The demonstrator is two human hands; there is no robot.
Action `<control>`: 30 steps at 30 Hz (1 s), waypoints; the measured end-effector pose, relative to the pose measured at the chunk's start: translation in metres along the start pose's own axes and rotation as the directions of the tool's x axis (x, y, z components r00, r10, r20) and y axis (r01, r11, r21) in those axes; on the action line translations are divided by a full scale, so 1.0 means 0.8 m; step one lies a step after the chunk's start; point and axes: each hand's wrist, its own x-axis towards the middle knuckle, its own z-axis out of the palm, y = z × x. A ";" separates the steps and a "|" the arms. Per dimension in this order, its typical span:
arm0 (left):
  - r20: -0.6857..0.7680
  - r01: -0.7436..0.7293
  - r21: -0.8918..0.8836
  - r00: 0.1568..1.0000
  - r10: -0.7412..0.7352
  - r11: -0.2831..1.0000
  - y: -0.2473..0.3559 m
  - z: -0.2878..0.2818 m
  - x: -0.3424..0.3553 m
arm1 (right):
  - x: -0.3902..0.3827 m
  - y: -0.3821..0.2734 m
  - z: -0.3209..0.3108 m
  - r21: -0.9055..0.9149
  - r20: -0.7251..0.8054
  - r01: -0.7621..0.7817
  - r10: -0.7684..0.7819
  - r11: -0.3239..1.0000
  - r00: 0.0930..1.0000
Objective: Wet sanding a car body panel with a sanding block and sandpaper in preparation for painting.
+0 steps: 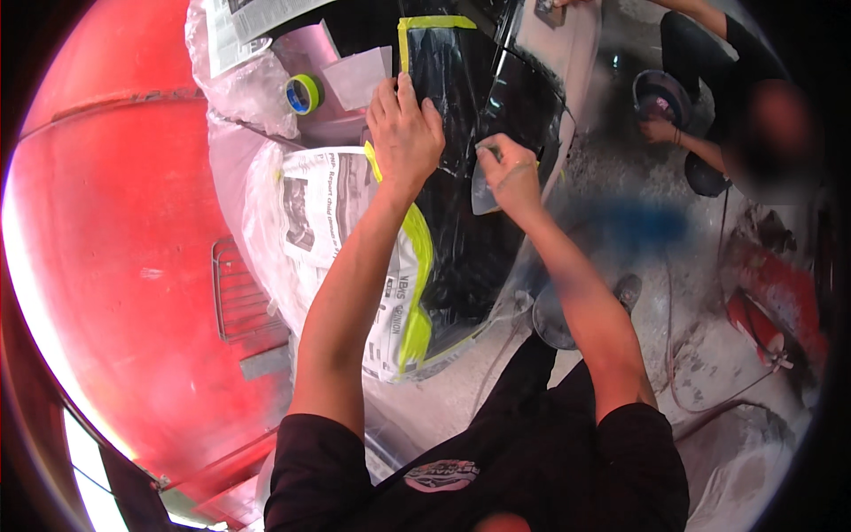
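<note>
A glossy black car panel (470, 266) with pale smears and dust lies in front of me. Yellow-green masking tape (415, 257) runs along its left edge, holding down newspaper (341, 199). My left hand (408, 133) rests with fingers stretched at the panel's taped left edge, just below a grey sheet of paper (359, 75). My right hand (512, 173) is closed, thumb and fingers pinching a thin grey sheet (482, 195) against the black surface. Whether that sheet is sandpaper or plastic I cannot tell.
A yellow-green tape roll (302, 94) sits on the plastic-covered part at upper left. A large red vehicle body (124, 266) fills the left. At upper right a co-worker (709, 97) reaches toward a dark bowl (660, 97). A hose (671, 355) crosses the dusty floor.
</note>
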 end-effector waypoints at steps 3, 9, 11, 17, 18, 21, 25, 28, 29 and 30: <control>-0.029 -0.004 -0.033 1.000 0.003 0.999 0.005 -0.001 0.003 | -0.001 0.008 -0.010 0.358 -0.029 -0.081 0.098 0.930 0.995; -0.110 -0.082 -0.085 0.991 0.073 0.993 0.006 -0.022 -0.012 | -0.059 -0.029 -0.049 0.445 0.050 -0.103 0.090 0.890 0.995; -0.069 -0.091 -0.256 0.995 0.075 0.962 0.028 -0.037 -0.033 | -0.086 -0.012 -0.061 0.295 0.050 -0.087 0.076 0.952 0.996; 0.623 0.613 -0.682 0.772 -0.122 0.398 0.122 -0.090 -0.196 | -0.139 -0.010 -0.106 0.330 0.313 -0.244 0.138 0.912 0.940; 0.696 0.706 -0.611 0.695 -0.182 0.358 0.120 -0.093 -0.215 | -0.147 -0.012 -0.104 0.279 0.368 -0.234 0.122 0.931 0.922; 0.708 0.757 -0.643 0.645 -0.288 0.114 0.122 -0.099 -0.242 | -0.174 -0.008 -0.112 0.375 0.511 -0.360 0.133 0.854 0.849; 0.762 0.719 -0.632 0.508 -0.402 -0.289 0.137 -0.089 -0.241 | -0.213 0.006 -0.105 0.789 0.538 -0.551 0.129 0.271 0.833; 0.785 0.737 -0.608 0.505 -0.359 -0.295 0.137 -0.082 -0.244 | -0.218 -0.003 -0.075 0.839 0.463 -0.483 0.138 0.250 0.876; 0.783 0.736 -0.610 0.504 -0.364 -0.294 0.128 -0.076 -0.249 | -0.214 -0.015 -0.064 0.857 0.402 -0.446 0.207 0.259 0.892; 0.775 0.735 -0.614 0.494 -0.395 -0.286 0.123 -0.070 -0.251 | -0.207 -0.020 -0.058 0.856 0.401 -0.446 0.210 0.261 0.892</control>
